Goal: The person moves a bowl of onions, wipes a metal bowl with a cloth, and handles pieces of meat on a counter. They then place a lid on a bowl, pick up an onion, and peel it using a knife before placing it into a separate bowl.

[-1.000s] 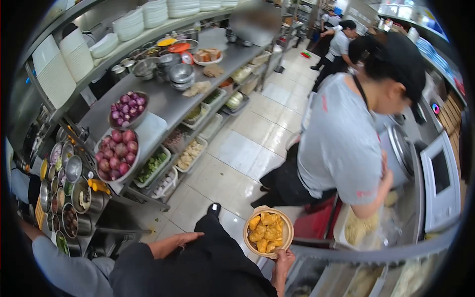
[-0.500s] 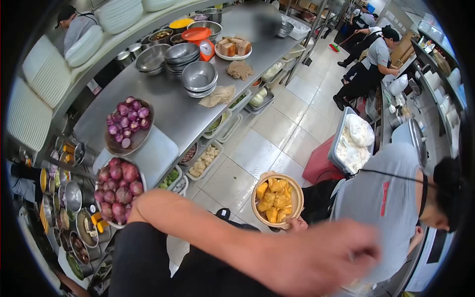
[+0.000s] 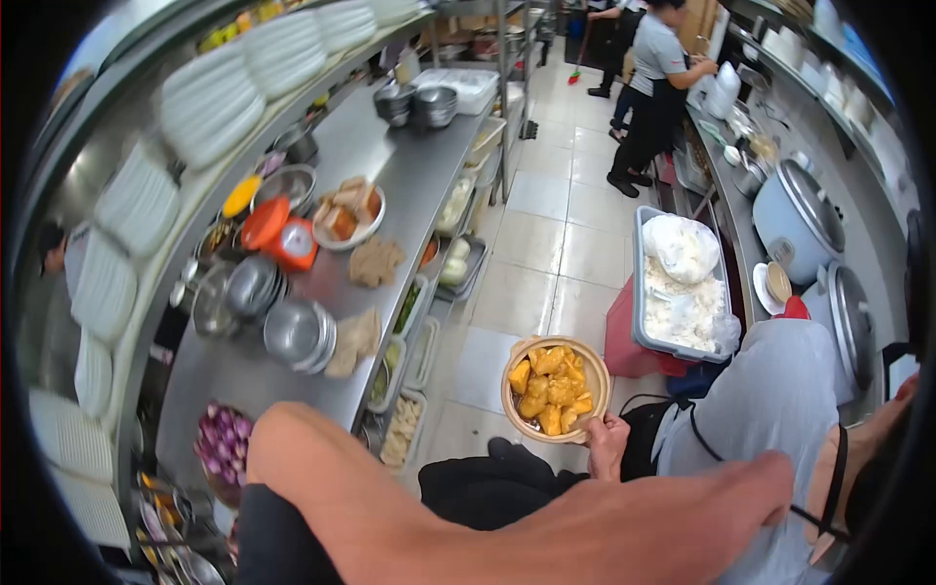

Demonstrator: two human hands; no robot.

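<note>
My right hand (image 3: 606,444) grips the rim of a round tan clay pot (image 3: 509,402), thumb on top. Chunky food in yellow sauce (image 3: 556,390) fills the pot, which is held over the floor. Across the front of me stretches my left arm, elbow at the left. The far end, my left hand (image 3: 770,483), overlaps the back of a person in a grey shirt (image 3: 780,390); its fingers are hidden. At the lower left, peeled red onions (image 3: 222,444) sit near my elbow, partly covered by it.
Left, a steel counter (image 3: 390,127) carries metal bowls (image 3: 297,331), an orange scale (image 3: 292,244), a plate of meat blocks (image 3: 351,213) and cloths (image 3: 375,263). A bin of white rice (image 3: 682,292) stands right of the aisle. Farther off, another person (image 3: 653,88) works at the right counter.
My view has turned, bringing the rice cookers and more of the aisle in. My left hand has moved farther right, over the nearby person's back. The clay pot stays in my right hand.
</note>
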